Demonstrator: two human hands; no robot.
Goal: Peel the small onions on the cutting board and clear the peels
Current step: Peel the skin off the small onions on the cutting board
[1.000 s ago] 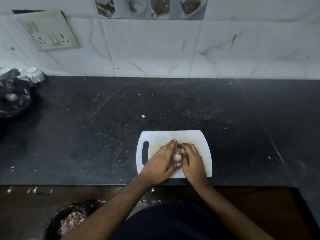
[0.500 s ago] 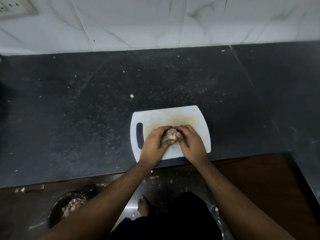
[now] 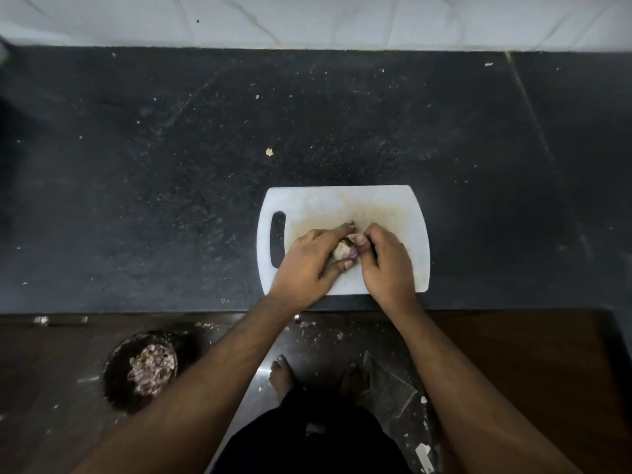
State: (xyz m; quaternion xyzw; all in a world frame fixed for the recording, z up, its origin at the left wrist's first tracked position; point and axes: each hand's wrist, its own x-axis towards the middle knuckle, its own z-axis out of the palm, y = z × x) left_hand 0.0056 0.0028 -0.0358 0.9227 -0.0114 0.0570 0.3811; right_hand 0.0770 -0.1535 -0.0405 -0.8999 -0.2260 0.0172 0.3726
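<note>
Onion, small, pale and purple-tinged (image 3: 344, 252), sits pinched between both hands over the middle of the white plastic cutting board (image 3: 407, 213). The left hand (image 3: 307, 261) has a closed grip cupping it; the right hand (image 3: 386, 265) has a narrow fingertip grip at its skin. Around the board lies the speckled black stone desk (image 3: 171, 165). Judging by the slick bulb, a hard tug could squirt it off the near edge toward the dark round bin of peels (image 3: 116, 371) on the floor.

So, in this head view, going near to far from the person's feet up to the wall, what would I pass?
Feet → counter edge → cutting board under both hands → pale scrap → tiled wall.
</note>
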